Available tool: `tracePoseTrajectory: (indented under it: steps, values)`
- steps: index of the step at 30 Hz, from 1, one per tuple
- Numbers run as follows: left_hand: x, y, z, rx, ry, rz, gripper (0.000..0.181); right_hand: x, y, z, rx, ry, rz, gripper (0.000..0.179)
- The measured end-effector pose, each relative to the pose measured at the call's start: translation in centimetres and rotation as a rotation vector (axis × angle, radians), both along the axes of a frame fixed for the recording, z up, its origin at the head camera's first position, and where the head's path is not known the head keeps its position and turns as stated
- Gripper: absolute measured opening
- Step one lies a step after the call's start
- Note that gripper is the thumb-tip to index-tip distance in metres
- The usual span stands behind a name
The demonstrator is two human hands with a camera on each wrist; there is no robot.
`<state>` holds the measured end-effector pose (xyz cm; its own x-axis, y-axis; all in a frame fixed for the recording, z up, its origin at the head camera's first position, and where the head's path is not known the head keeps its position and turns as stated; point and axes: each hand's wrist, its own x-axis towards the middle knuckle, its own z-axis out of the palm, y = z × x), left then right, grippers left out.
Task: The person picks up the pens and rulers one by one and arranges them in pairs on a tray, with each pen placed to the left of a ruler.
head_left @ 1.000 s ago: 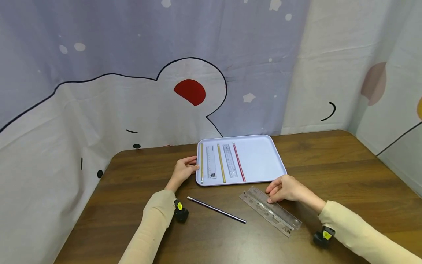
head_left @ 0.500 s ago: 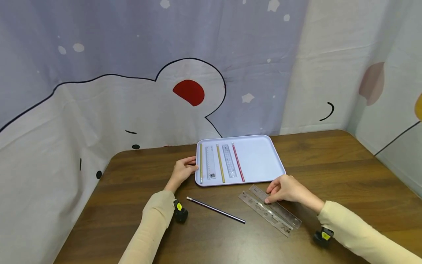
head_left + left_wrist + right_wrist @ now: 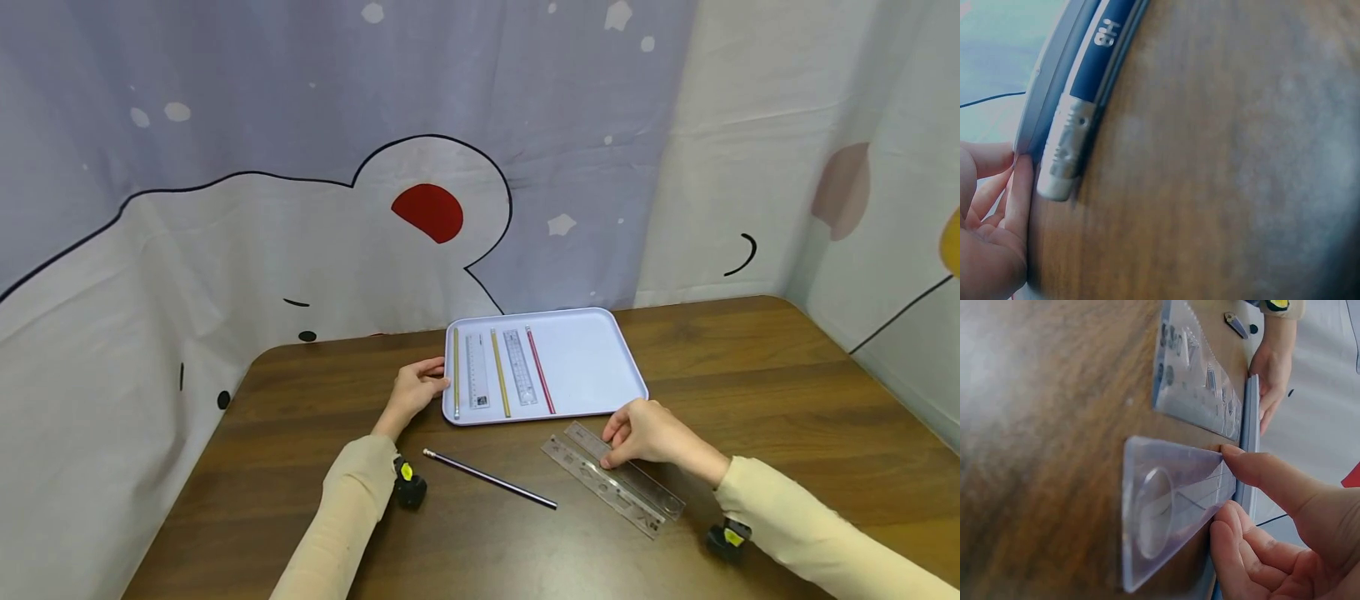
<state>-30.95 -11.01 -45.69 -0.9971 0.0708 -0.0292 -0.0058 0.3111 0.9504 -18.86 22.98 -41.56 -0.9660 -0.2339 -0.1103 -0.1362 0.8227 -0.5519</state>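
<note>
My left hand [image 3: 412,390] holds the left rim of the pale lavender tray [image 3: 592,358], pinching it between thumb and fingers. My right hand [image 3: 651,433] pinches a clear plastic ruler [image 3: 651,485] across its long edges; a round hole shows near its close end in the right wrist view. Alongside lies a clear stencil ruler [image 3: 600,486] with cut-out shapes, and a narrow gap parts the two. On the table left of them rests a dark blue pencil [image 3: 491,478]; its metal band and white eraser [image 3: 1057,187] fill part of the left wrist view.
Inside the tray, from the left, lie a yellow pencil [image 3: 456,373], a clear ruler [image 3: 477,367], another yellow pencil [image 3: 501,375], a second clear ruler [image 3: 520,367] and a red pencil [image 3: 540,371]. A printed curtain [image 3: 300,250] hangs behind the wooden table [image 3: 300,433].
The ruler in my right hand overlapped the stencil ruler a second ago and now lies slightly apart from it. My right thumb has shifted a little to the left. My left hand stays on the tray.
</note>
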Motion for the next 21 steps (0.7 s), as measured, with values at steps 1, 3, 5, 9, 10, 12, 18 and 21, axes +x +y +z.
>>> tracePoseTrajectory:
  steps: [1, 3, 5, 9, 10, 12, 18, 21]
  values:
    - [0.01, -0.01, -0.01, 0.001, -0.001, 0.001, 0.045, -0.01, 0.00, 0.00, -0.001, -0.001, 0.005, 0.027]
    - [0.01, -0.02, -0.03, 0.002, -0.002, 0.001, 0.046, -0.06, 0.00, -0.02, -0.003, -0.013, -0.002, 0.027]
    - [0.01, -0.02, -0.02, 0.004, -0.002, 0.002, 0.046, -0.09, 0.02, -0.01, -0.003, -0.020, 0.001, 0.027]
    - [0.02, -0.02, 0.00, 0.003, 0.000, 0.006, 0.046, -0.18, 0.06, -0.01, -0.014, -0.042, -0.007, 0.028]
    - [0.02, -0.03, -0.01, 0.000, 0.003, 0.006, 0.046, -0.20, 0.08, -0.01, -0.017, -0.049, -0.009, 0.028]
    - [0.03, -0.03, -0.03, -0.003, 0.005, 0.007, 0.045, -0.22, 0.11, 0.01, -0.025, -0.060, -0.015, 0.028]
    - [0.04, -0.04, 0.02, 0.006, 0.001, 0.004, 0.045, -0.30, 0.23, -0.06, -0.042, -0.081, -0.013, 0.028]
    - [0.04, -0.03, 0.09, 0.006, 0.002, 0.001, 0.046, -0.35, 0.30, -0.17, -0.051, -0.080, 0.003, 0.028]
